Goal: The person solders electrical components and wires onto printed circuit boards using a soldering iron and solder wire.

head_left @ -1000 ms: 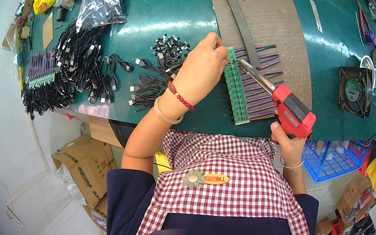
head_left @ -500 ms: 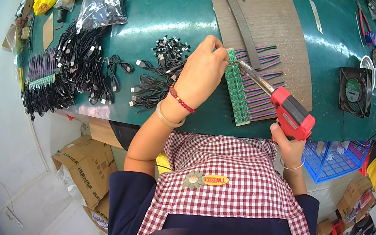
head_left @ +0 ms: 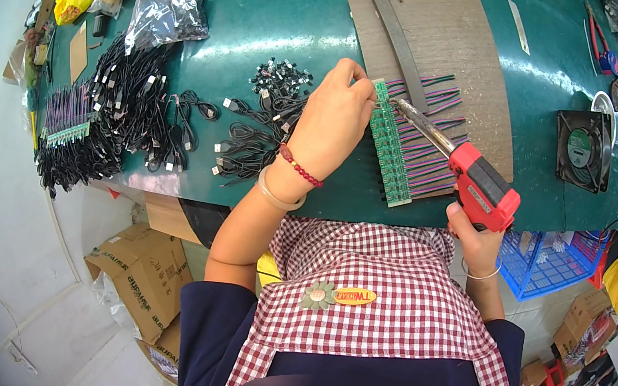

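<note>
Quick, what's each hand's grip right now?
Left hand: curled at the upper end of the green circuit board; whether it holds anything can't be told.
Right hand: closed around the red soldering gun.

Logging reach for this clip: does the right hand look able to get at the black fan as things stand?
Probably not without first putting down the red soldering gun, which the right hand is wrapped around. Otherwise the fan, off to that hand's right, looks unblocked.

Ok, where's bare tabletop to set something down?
Between the clear plastic bag and the brown board, and between that board and the black fan. Crowded: far left, heaped with black cables, and around the left hand and green circuit board.
</note>
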A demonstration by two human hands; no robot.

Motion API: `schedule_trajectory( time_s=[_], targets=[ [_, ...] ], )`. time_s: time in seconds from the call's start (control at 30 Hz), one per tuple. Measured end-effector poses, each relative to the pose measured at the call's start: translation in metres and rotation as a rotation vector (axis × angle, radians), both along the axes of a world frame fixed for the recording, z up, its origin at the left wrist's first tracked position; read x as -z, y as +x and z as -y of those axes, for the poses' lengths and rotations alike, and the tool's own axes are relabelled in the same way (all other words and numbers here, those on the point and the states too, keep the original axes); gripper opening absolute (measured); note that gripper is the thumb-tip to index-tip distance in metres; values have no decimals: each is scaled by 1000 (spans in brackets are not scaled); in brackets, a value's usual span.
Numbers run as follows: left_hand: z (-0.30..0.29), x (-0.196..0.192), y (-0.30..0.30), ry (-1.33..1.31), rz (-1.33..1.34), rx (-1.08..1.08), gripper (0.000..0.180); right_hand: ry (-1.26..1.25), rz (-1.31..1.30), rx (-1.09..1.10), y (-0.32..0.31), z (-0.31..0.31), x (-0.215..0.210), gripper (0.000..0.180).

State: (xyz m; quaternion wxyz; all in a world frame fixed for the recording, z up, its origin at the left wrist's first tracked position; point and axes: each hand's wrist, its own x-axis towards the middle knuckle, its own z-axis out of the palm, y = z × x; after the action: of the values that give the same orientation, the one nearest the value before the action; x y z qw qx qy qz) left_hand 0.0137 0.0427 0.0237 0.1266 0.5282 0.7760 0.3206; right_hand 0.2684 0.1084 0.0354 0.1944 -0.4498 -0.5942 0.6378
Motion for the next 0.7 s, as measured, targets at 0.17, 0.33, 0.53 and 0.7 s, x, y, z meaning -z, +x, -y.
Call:
schedule_trajectory(
  time_s=[0.17,0.33,0.53,0.7],
  targets=[
    [0,1,0,7,-4,2,4,5,6,13,2,2,1,22],
    [0,1,0,-2,-7,0,4,-19,8,5,4,1,1,24],
    [0,1,0,1,-32,4,4,-20,-7,-12,2,2,-2,23],
    [-1,-1,0,-11,-26,9,4,-23,-4,-18,4,4,0,23]
  ],
)
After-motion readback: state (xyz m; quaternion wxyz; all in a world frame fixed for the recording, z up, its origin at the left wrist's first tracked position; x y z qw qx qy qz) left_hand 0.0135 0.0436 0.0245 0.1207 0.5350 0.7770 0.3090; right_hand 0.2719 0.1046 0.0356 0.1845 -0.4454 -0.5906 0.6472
